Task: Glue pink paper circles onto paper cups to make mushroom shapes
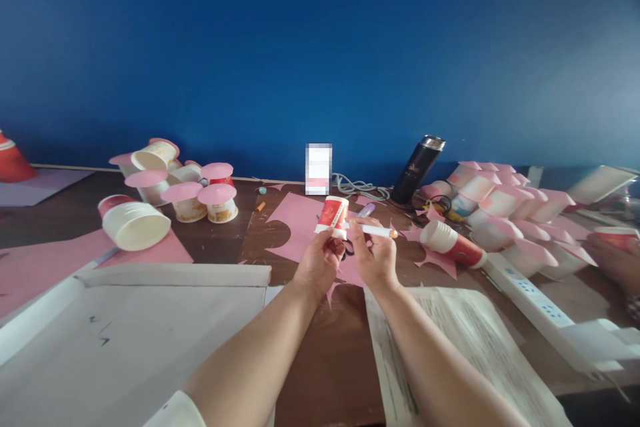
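Near the middle of the table, my left hand (321, 260) is closed round the lower edge of a red and white paper cup (333, 213). A white stick-like tool with an orange end (377, 231) is gripped in my right hand (373, 253), its left tip close to the cup's side. Part of a dark-handled object (349, 248) shows between my hands. Beneath them lies a cut sheet of pink paper (295, 213) with curved edges.
Cups with pink round tops (183, 200) stand at the left, stacked cups (520, 213) with pink tops at the right. A black bottle (417, 170), white power strip (530, 300), large white box lid (165, 340) and nested cups (453, 245) lie around. Another person's hand (615, 260) shows far right.
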The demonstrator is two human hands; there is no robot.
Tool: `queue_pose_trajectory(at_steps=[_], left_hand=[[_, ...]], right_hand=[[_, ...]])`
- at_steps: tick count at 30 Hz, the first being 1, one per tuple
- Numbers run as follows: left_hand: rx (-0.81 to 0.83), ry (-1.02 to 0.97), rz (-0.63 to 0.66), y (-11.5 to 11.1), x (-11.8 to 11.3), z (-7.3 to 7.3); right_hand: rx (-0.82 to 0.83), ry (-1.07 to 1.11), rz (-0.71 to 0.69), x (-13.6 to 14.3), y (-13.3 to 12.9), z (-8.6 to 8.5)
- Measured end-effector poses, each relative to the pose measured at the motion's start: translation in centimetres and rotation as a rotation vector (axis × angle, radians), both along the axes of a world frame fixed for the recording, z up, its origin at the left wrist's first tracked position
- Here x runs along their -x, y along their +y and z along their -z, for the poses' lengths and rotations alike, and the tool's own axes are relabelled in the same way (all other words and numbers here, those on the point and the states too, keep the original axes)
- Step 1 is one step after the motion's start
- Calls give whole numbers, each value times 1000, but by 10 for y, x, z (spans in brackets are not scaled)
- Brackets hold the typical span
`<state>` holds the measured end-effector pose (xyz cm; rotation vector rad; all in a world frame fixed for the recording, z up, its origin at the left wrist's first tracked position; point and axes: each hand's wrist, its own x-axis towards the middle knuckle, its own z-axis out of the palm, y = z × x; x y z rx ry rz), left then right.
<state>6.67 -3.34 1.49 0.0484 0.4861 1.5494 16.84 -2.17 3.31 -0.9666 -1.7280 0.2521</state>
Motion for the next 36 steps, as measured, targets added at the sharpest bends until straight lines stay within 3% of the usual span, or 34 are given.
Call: queue_pose_trajectory(at_steps=[9,15,18,22,25,29,36], left_hand=[[12,26,-14,1,0,0],[-56,92,-4,1,-1,3],[-78,146,6,0,0,4],[-121,197,20,-2,0,5],[-191,234,60,-3,0,6],[-256,252,99,-3,-1,8],[-237,254,99,-2,-2,10]], right_hand=[[39,-11,23,0,-2,-1],[93,348,46,1,7,6],[234,542,64,0,16,10],[514,629,-28,0,23,15],[615,617,-137,3,22,17],[620,607,-232,8,20,18],[593,572,-268,7,21,19]])
